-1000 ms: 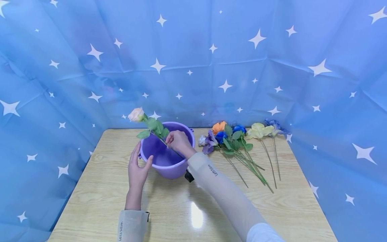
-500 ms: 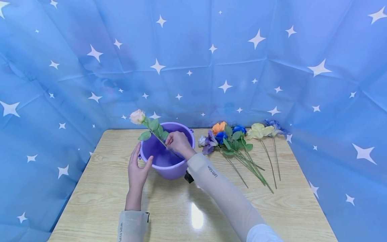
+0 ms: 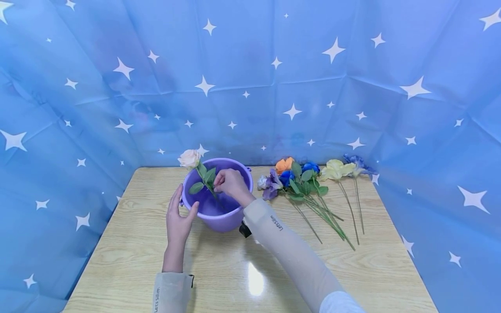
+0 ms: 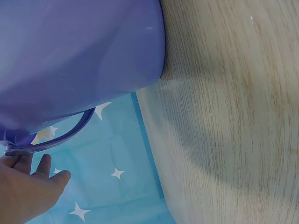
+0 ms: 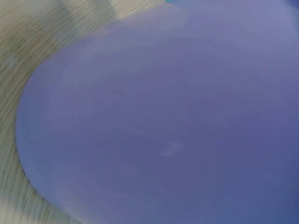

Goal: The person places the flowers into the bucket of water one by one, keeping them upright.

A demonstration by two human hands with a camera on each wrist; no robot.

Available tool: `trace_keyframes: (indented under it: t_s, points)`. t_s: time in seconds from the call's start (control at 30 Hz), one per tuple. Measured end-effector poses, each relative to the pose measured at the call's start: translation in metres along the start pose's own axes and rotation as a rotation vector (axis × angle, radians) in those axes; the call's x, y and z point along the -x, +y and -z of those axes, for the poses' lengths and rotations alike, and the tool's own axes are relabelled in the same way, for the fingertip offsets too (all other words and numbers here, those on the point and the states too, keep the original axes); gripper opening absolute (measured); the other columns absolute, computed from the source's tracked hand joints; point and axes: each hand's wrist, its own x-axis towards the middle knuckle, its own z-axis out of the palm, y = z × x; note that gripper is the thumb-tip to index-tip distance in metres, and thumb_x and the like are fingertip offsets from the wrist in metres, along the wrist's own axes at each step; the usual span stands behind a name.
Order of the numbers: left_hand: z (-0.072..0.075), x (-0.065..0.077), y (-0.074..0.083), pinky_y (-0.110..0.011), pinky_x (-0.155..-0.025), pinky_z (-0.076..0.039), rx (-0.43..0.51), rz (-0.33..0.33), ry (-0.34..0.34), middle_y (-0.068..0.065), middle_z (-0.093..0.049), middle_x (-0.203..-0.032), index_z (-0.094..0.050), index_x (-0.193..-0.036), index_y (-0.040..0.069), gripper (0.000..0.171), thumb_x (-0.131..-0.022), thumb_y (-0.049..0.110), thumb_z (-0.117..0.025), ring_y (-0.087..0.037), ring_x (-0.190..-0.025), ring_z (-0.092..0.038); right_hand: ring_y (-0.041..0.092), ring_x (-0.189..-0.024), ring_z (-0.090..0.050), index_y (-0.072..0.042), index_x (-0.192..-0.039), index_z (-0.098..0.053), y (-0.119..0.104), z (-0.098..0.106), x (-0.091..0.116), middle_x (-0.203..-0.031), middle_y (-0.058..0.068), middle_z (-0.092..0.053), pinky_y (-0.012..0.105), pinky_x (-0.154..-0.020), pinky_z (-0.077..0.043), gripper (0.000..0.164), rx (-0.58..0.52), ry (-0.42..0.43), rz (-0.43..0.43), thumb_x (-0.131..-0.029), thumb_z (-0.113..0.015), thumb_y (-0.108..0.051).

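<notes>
A left sleeve (image 3: 170, 293) lettered, it appears, "LetsSlim" leads to a left hand (image 3: 178, 221), fingers straight and thumb spread wide at the side of a purple bucket (image 3: 220, 223), its pose unchanged over the past second; a pale rose (image 3: 189, 159), its bloom beyond the far left of the rim, has tipped steeper and shifted rightward and lower, a change that suggests it is settling into the bucket, though whether the stem meets the bottom cannot be told; a right hand (image 3: 232, 184) pinches that stem inside the rim, its right sleeve (image 3: 287, 241) reading "LetsSlim"; at far right, loose flowers (image 3: 305, 184) lie on the table (image 3: 375, 265), no label legible among them
</notes>
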Motion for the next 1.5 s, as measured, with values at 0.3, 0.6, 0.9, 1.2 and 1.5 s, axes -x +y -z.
trace_keyframes:
  t_s: [0.3, 0.6, 0.9, 1.2, 1.5]
  points:
    - [-0.001, -0.001, -0.002, -0.055, -0.117, -0.037, -0.009, 0.003, -0.002, -0.014, -0.045, -0.155, -0.045, -0.150, 0.012, 0.071, -0.086, 0.021, -0.075, -0.036, -0.142, -0.043, 0.010, -0.073, -0.066, -0.012, -0.080, -0.072, -0.001, 0.001, 0.002, -0.082, 0.002, -0.074, 0.018, -0.067, -0.053, 0.014, -0.048, 0.040, 0.021, -0.076, -0.085, -0.009]
    - [-0.001, -0.002, -0.003, -0.056, -0.117, -0.037, -0.001, 0.006, -0.005, -0.014, -0.044, -0.156, -0.045, -0.150, 0.014, 0.072, -0.086, 0.022, -0.075, -0.036, -0.142, -0.043, 0.013, -0.075, -0.068, -0.010, -0.082, -0.072, -0.001, 0.002, 0.003, -0.083, 0.003, -0.075, 0.018, -0.066, -0.053, 0.014, -0.085, 0.064, 0.037, -0.077, -0.084, -0.008]
    - [-0.001, -0.001, -0.002, -0.055, -0.117, -0.038, -0.002, -0.003, 0.003, -0.014, -0.045, -0.155, -0.045, -0.150, 0.012, 0.071, -0.086, 0.020, -0.075, -0.036, -0.141, -0.044, 0.016, -0.081, -0.071, -0.010, -0.087, -0.072, -0.002, 0.003, 0.004, -0.089, 0.005, -0.076, 0.018, -0.070, -0.056, 0.015, -0.135, 0.083, 0.060, -0.078, -0.083, -0.009]
    - [-0.001, -0.001, -0.003, -0.055, -0.118, -0.037, -0.004, -0.007, 0.002, -0.014, -0.045, -0.155, -0.045, -0.150, 0.011, 0.071, -0.086, 0.021, -0.075, -0.036, -0.142, -0.043, 0.017, -0.084, -0.072, -0.009, -0.094, -0.073, -0.003, 0.008, 0.007, -0.093, 0.005, -0.077, 0.020, -0.073, -0.058, 0.015, -0.173, 0.094, 0.102, -0.082, -0.081, -0.010]
    - [-0.001, -0.001, -0.002, -0.054, -0.118, -0.037, 0.005, -0.012, 0.009, -0.014, -0.046, -0.154, -0.045, -0.150, 0.012, 0.070, -0.086, 0.021, -0.074, -0.036, -0.141, -0.044, 0.020, -0.087, -0.074, -0.008, -0.097, -0.074, -0.002, 0.020, 0.014, -0.096, 0.008, -0.077, 0.021, -0.076, -0.060, 0.018, -0.261, 0.109, 0.115, -0.081, -0.081, -0.006]
